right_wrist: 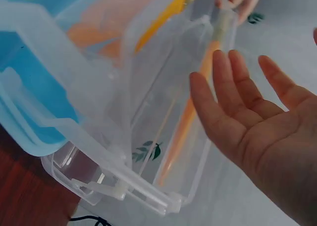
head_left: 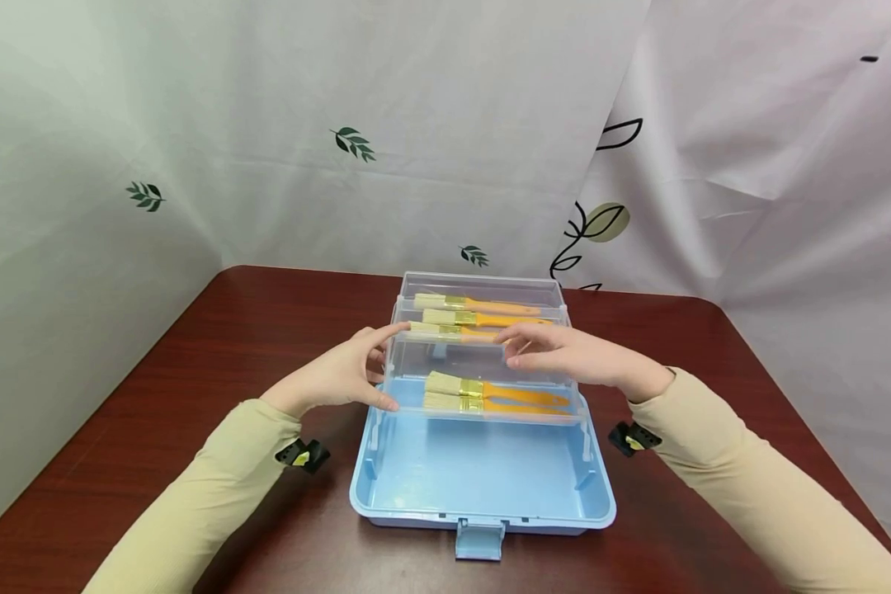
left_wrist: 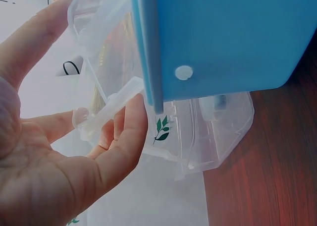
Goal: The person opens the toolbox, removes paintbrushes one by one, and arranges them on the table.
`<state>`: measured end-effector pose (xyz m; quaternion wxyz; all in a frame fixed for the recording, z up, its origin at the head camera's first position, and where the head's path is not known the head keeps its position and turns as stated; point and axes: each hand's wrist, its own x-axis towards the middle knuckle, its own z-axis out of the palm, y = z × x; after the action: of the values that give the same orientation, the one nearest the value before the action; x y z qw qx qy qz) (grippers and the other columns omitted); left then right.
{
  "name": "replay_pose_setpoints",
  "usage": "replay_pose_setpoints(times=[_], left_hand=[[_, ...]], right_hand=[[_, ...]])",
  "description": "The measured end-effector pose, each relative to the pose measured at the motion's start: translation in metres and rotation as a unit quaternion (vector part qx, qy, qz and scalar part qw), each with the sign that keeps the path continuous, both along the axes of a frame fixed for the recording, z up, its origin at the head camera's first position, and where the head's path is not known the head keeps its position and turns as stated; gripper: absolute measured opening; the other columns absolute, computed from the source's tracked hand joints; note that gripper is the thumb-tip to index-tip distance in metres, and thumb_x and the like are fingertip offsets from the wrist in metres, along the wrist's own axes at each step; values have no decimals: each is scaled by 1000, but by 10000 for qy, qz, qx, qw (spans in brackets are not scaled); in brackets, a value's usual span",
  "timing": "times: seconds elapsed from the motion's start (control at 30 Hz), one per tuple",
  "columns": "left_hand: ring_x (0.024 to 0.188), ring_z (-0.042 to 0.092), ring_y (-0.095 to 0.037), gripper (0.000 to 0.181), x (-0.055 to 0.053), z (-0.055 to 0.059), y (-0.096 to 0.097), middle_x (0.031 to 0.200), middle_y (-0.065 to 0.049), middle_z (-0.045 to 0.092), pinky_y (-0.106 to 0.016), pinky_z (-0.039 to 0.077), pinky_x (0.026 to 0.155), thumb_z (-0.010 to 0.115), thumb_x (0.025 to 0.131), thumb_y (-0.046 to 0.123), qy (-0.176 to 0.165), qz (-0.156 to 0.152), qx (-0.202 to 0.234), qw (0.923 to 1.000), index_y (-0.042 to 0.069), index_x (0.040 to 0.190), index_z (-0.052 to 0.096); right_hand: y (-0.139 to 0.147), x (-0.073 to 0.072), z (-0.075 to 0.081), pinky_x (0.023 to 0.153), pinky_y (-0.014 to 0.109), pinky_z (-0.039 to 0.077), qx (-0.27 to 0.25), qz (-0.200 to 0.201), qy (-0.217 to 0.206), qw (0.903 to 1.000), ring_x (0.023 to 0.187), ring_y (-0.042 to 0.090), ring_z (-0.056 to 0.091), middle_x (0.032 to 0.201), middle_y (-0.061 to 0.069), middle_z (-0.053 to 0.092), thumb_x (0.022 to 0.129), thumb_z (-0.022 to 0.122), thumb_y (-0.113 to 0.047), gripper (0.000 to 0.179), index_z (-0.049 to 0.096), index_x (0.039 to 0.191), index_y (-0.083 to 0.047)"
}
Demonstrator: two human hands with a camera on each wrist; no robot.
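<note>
A light-blue box (head_left: 483, 470) stands open with clear fold-out trays raised over its back half. My left hand (head_left: 341, 367) grips the left end of the trays. Its thumb is at the front tray's (head_left: 404, 400) corner and its index fingertip at the tray above, while the other fingers bend behind a clear link arm (left_wrist: 111, 109). Over the trays, my right hand (head_left: 564, 353) hovers with loosely bent fingers, holding nothing. Two paintbrushes with orange handles (head_left: 523, 393) lie in the front tray. Three more paintbrushes (head_left: 483, 318) rest in the tiers behind.
The box's blue latch (head_left: 479, 540) hangs down at its front edge. Underneath is a dark red-brown wooden table (head_left: 156, 412). White cloth (head_left: 445, 107) with leaf prints hangs behind the table and along both sides.
</note>
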<state>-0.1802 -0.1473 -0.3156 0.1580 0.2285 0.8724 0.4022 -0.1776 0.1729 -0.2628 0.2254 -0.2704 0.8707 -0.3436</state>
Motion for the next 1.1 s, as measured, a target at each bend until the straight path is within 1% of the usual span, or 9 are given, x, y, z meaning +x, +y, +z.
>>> replay_pose_setpoints(times=[0.13, 0.2, 0.3, 0.47, 0.6, 0.67, 0.83, 0.9, 1.1], left_hand=[[110, 51, -30, 109, 1, 1, 1, 127, -20, 35, -36, 53, 86, 86, 63, 20, -59, 38, 12, 10000, 26, 148, 19], [110, 52, -30, 109, 1, 1, 1, 127, -20, 35, -36, 53, 86, 86, 63, 19, -69, 32, 46, 10000, 25, 148, 19], [109, 53, -30, 108, 1, 0, 0, 125, -21, 35, -36, 53, 86, 86, 63, 17, -68, 6, 105, 9999, 24, 148, 19], [111, 52, -32, 108, 0, -2, -1, 123, -22, 35, -36, 53, 86, 85, 64, 16, -54, -26, 139, 9999, 22, 148, 19], [111, 51, -32, 107, 0, -2, -1, 123, -22, 35, -37, 53, 86, 85, 65, 16, -36, -43, 130, 9999, 22, 149, 18], [111, 51, -32, 108, 0, -2, -1, 124, -22, 35, -37, 53, 86, 85, 64, 16, -36, -44, 130, 9999, 22, 149, 19], [110, 52, -32, 108, 1, -2, -1, 124, -22, 35, -36, 53, 85, 86, 64, 16, -92, -25, 135, 9999, 24, 148, 18], [110, 52, -31, 109, 1, -1, 0, 124, -20, 36, -36, 53, 85, 86, 63, 17, -100, 2, 114, 9999, 25, 148, 18], [110, 52, -30, 109, 0, -1, 1, 125, -18, 36, -35, 54, 85, 86, 62, 20, -81, 51, 42, 9999, 27, 148, 19]], right_hand=[[-5, -1, -6, 93, 39, 44, 375, 209, 199, 9989, 113, 20, 53, 121, 6, 56, 91, 56, -37, 46, 47, 132, -18], [-7, 0, -8, 95, 39, 44, 436, 350, 311, 9980, 113, 20, 53, 124, 5, 55, 90, 58, -35, 48, 46, 134, -20], [-9, 1, -10, 94, 38, 45, 586, 425, 413, 9965, 113, 21, 53, 126, 6, 54, 90, 60, -33, 47, 46, 133, -21], [-13, 1, -15, 93, 38, 47, 858, 575, 715, 9921, 110, 22, 53, 124, 9, 53, 89, 61, -28, 44, 50, 129, -13], [-16, -2, -18, 92, 38, 47, 975, 761, 953, 9877, 108, 22, 54, 123, 10, 54, 88, 62, -18, 42, 51, 128, -8], [-18, -3, -21, 91, 37, 48, 1023, 827, 994, 9863, 106, 22, 54, 122, 10, 55, 88, 62, -13, 42, 51, 128, -7], [-20, -6, -26, 89, 35, 48, 1229, 869, 1051, 9830, 103, 19, 56, 117, 7, 58, 86, 64, -9, 43, 52, 127, -8], [-21, -7, -26, 89, 34, 48, 1313, 815, 1009, 9828, 101, 18, 56, 114, 5, 59, 85, 65, -8, 44, 53, 127, -9], [-23, -12, -26, 85, 31, 50, 1398, 918, 975, 9811, 94, 17, 57, 104, 3, 59, 82, 68, -4, 45, 54, 125, -8]])
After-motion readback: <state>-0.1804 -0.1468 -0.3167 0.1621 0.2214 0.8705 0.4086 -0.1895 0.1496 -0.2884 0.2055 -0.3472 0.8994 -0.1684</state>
